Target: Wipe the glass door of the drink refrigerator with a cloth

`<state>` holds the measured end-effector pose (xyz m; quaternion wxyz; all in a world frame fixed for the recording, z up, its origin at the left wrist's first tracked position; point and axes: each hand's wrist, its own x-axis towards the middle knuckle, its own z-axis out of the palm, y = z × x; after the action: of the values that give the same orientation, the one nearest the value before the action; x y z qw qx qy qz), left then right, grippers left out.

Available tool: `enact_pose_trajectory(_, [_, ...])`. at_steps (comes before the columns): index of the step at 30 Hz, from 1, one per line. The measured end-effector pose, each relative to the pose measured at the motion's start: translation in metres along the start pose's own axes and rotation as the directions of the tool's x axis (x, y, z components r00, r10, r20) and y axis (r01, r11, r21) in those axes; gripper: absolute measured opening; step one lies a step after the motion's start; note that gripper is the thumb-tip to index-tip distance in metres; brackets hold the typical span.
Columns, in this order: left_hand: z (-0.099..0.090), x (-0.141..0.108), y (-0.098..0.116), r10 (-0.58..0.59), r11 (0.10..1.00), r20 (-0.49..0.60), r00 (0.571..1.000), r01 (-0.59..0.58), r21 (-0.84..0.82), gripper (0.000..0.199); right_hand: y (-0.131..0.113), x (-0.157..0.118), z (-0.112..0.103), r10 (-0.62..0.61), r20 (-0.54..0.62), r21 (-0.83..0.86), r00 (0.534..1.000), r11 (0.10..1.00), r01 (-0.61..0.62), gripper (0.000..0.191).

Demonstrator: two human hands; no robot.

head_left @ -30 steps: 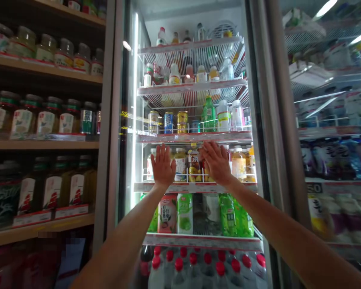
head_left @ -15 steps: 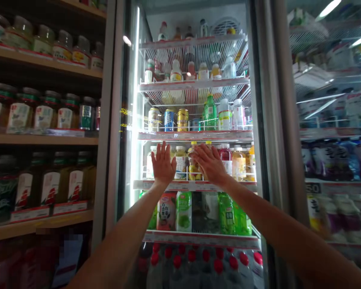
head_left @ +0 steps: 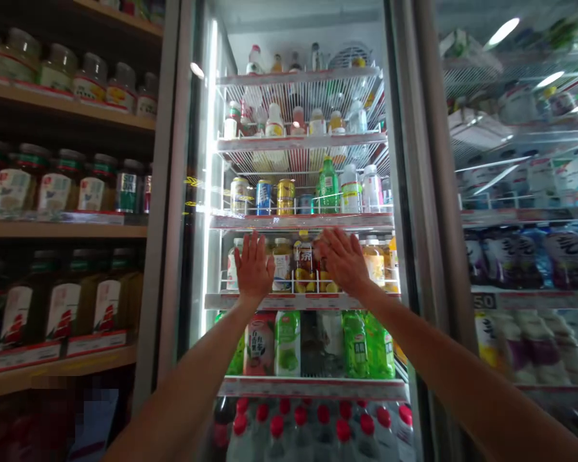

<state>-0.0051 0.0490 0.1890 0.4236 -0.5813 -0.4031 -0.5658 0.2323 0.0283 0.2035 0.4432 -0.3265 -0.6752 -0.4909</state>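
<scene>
Both arms reach up toward a lit drinks cooler with wire shelves. My left hand [head_left: 254,268] is raised with fingers apart and holds nothing, in front of bottles on the fourth shelf. To its right, my right hand [head_left: 344,262] is tilted inward, fingers extended, also holding nothing. Between the hands stands a dark tea bottle [head_left: 304,263] with a yellow cap. A pale bottle [head_left: 282,264] is just right of my left hand. Whether either hand touches anything, I cannot tell.
Above are cans and a green bottle [head_left: 328,186]. Below stand a pink carton [head_left: 259,344], a green-and-white carton [head_left: 288,344] and red-capped bottles [head_left: 300,431]. Wooden shelves [head_left: 62,229] with jars are at left, and another cooler's metal frame [head_left: 428,160] at right.
The view has shifted slightly, so the shelves appear further left. My hands have moved a little apart, showing more of the tea bottle between them. Both stay empty.
</scene>
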Motion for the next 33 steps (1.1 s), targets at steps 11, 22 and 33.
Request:
enact_pose_trajectory(11, [0.002,0.001,-0.001,0.0,1.0,-0.016,1.0,0.0,-0.01,0.053,-0.014,-0.002,0.007,-0.036,-0.005,-0.009,0.999,0.999,0.036,0.046])
enact_pose_trajectory(22, [0.003,0.0,-0.002,0.023,1.0,-0.039,0.999,-0.023,-0.008,0.053,-0.011,0.009,0.01,0.142,-0.103,-0.029,0.984,0.989,-0.146,0.047])
enact_pose_trajectory(33, [0.004,0.0,-0.002,0.002,1.0,-0.033,0.999,-0.003,-0.019,0.054,0.014,0.021,0.005,0.37,-0.213,0.0,0.904,0.926,-0.379,0.049])
